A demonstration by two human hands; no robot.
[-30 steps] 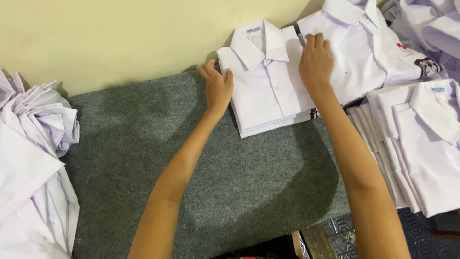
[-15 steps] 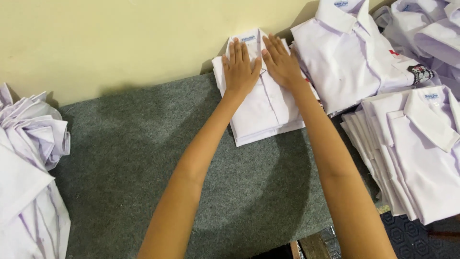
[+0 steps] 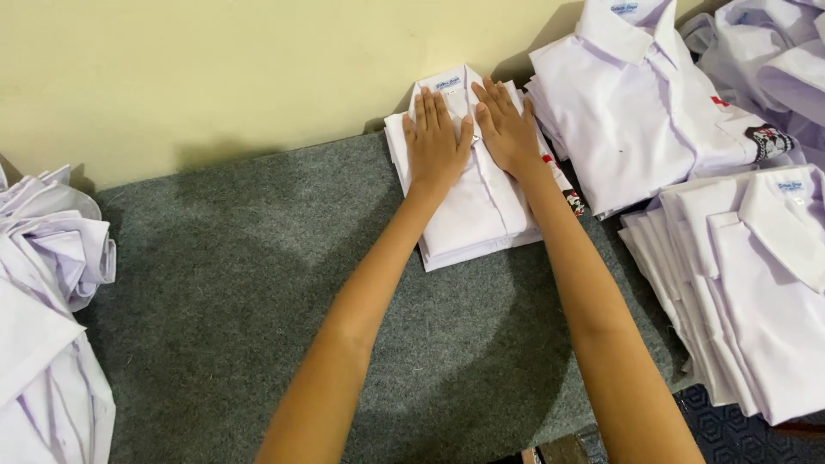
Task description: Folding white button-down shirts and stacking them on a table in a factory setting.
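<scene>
A folded white collared shirt [image 3: 481,215] tops a small stack at the far edge of a grey felt-covered table [image 3: 232,292], against a cream wall. My left hand [image 3: 436,142] lies flat on the shirt's left chest, fingers apart and pointing at the collar. My right hand [image 3: 507,129] presses flat beside it on the right chest. The two hands nearly touch over the button placket. Neither hand grips anything.
A stack of folded white shirts [image 3: 636,103] sits at the back right, and another stack [image 3: 756,283] lies at the right edge. A heap of unfolded white shirts [image 3: 43,309] lies at the left. More crumpled shirts [image 3: 773,51] fill the top right corner.
My hands moved from the shirt's outer edges to its middle and now lie flat side by side. The view has shifted slightly toward the stack.
</scene>
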